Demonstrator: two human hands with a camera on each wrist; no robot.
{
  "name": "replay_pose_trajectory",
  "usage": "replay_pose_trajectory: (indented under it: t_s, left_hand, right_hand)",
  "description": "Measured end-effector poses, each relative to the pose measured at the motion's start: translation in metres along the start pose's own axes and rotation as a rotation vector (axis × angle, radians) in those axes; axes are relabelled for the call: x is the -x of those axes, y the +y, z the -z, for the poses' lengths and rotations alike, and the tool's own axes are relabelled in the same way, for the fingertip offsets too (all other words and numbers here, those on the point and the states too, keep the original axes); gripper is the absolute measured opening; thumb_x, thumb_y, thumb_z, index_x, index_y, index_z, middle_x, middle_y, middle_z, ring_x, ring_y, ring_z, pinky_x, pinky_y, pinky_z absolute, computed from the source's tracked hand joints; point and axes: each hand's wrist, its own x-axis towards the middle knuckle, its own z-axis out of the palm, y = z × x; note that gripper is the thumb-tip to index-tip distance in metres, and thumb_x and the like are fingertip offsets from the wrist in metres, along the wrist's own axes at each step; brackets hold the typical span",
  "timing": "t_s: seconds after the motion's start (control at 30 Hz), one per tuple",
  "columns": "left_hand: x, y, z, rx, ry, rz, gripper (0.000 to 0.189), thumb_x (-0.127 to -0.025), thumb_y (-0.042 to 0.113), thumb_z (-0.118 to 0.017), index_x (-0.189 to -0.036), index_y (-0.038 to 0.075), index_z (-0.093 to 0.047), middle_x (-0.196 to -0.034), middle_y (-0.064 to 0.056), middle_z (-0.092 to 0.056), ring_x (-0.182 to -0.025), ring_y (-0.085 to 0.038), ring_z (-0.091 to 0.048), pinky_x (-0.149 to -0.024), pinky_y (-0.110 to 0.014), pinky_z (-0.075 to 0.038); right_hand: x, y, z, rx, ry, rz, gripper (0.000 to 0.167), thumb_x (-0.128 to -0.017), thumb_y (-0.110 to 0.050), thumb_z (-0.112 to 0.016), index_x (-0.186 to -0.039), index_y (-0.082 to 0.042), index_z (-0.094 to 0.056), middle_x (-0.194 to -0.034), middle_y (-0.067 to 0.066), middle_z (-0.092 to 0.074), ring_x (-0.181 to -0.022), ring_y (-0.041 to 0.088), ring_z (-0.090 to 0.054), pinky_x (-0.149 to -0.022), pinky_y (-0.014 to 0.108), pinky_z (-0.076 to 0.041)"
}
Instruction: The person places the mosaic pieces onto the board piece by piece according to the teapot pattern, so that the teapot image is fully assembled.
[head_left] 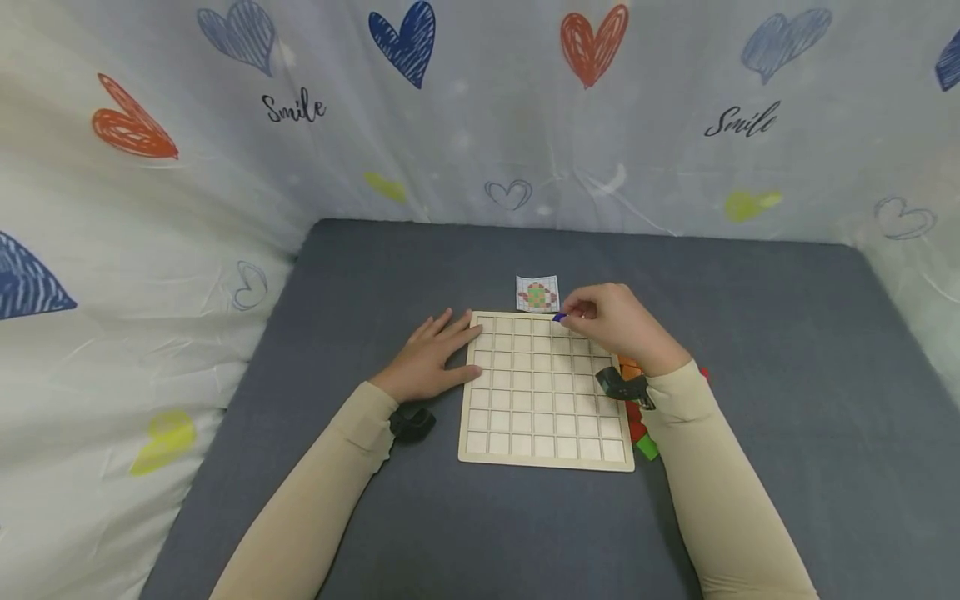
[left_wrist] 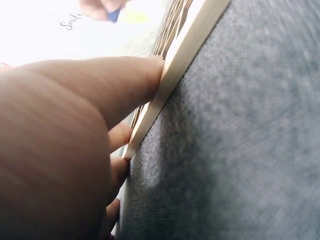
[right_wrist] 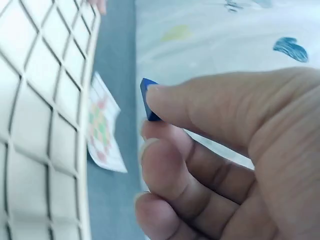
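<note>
A pale wooden grid board [head_left: 532, 387] with rows of square cells lies on the dark grey table. My left hand [head_left: 430, 357] rests at its left edge with fingers spread, thumb and fingertips on the rim; the left wrist view shows the thumb [left_wrist: 130, 82] against the board's side. Over the board's far edge, my right hand [head_left: 617, 323] pinches a small blue block [right_wrist: 149, 99] between thumb and index finger. The block looks wedge-shaped in the right wrist view, its other side hidden by the thumb. The other right fingers are curled beneath it.
A small printed pattern card [head_left: 537, 294] with green and red squares lies just beyond the board. Right of the board, partly hidden under the right forearm, are orange blocks [head_left: 630, 367], red blocks [head_left: 636, 427] and a green block [head_left: 647, 447]. A heart-printed curtain [head_left: 465, 133] hangs behind the table.
</note>
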Motion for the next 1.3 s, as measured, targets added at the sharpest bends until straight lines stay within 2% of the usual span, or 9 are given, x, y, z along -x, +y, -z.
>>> replay_pose_trajectory:
  t_s: [0.23, 0.4, 0.67, 1.0, 1.17, 1.3]
  left_hand:
    - [0.002, -0.001, 0.000, -0.005, 0.005, -0.001, 0.076, -0.104, 0.050, -0.062, -0.167, 0.020, -0.032, -0.176, -0.006, -0.017, -0.164, -0.032, -0.005, -0.133, -0.054, 0.000]
    - [0.000, 0.000, 0.000, -0.014, 0.010, 0.003, 0.076, -0.104, 0.051, -0.062, -0.167, 0.020, -0.033, -0.176, -0.005, -0.018, -0.164, -0.031, -0.006, -0.133, -0.053, -0.001]
    - [0.000, 0.001, -0.001, -0.009, 0.014, 0.012, 0.076, -0.103, 0.050, -0.064, -0.167, 0.020, -0.035, -0.175, -0.005, -0.019, -0.164, -0.032, -0.006, -0.133, -0.053, 0.000]
    - [-0.001, -0.001, -0.001, -0.010, 0.014, 0.004, 0.075, -0.104, 0.050, -0.064, -0.167, 0.020, -0.035, -0.176, -0.006, -0.018, -0.164, -0.032, -0.006, -0.133, -0.054, 0.000]
    - [-0.002, 0.001, -0.001, -0.017, 0.011, 0.014, 0.076, -0.103, 0.050, -0.064, -0.166, 0.020, -0.035, -0.176, -0.006, -0.018, -0.164, -0.032, -0.006, -0.133, -0.054, -0.001]
    - [-0.003, 0.001, -0.002, -0.021, 0.012, 0.018, 0.075, -0.104, 0.050, -0.064, -0.166, 0.020, -0.036, -0.176, -0.006, -0.018, -0.164, -0.032, -0.007, -0.133, -0.054, -0.001]
  right_hand:
    - [-0.021, 0.004, -0.027, -0.026, 0.033, -0.001, 0.016, -0.101, -0.012, -0.069, -0.111, -0.006, -0.080, -0.104, 0.010, -0.074, -0.083, 0.022, -0.062, -0.077, 0.038, -0.053]
    - [-0.024, 0.010, -0.037, -0.025, 0.057, -0.020, 0.016, -0.101, -0.011, -0.068, -0.110, -0.007, -0.080, -0.102, 0.009, -0.076, -0.076, 0.022, -0.060, -0.072, 0.036, -0.050]
    - [-0.022, 0.013, -0.043, -0.027, 0.041, -0.011, 0.011, -0.102, -0.012, -0.070, -0.107, -0.010, -0.080, -0.104, 0.008, -0.077, -0.099, 0.027, -0.069, -0.089, 0.045, -0.057]
    - [-0.022, 0.010, -0.047, 0.007, 0.029, 0.009, 0.010, -0.101, -0.009, -0.071, -0.103, -0.009, -0.081, -0.105, 0.010, -0.073, -0.102, 0.029, -0.068, -0.092, 0.047, -0.058]
    - [-0.021, 0.009, -0.046, 0.030, 0.034, 0.014, 0.014, -0.101, -0.010, -0.070, -0.105, -0.007, -0.083, -0.108, 0.010, -0.074, -0.099, 0.027, -0.068, -0.089, 0.044, -0.058]
    - [-0.020, 0.008, -0.045, 0.044, 0.030, 0.008, 0.020, -0.101, -0.010, -0.066, -0.108, -0.007, -0.084, -0.110, 0.011, -0.075, -0.091, 0.025, -0.065, -0.079, 0.039, -0.055]
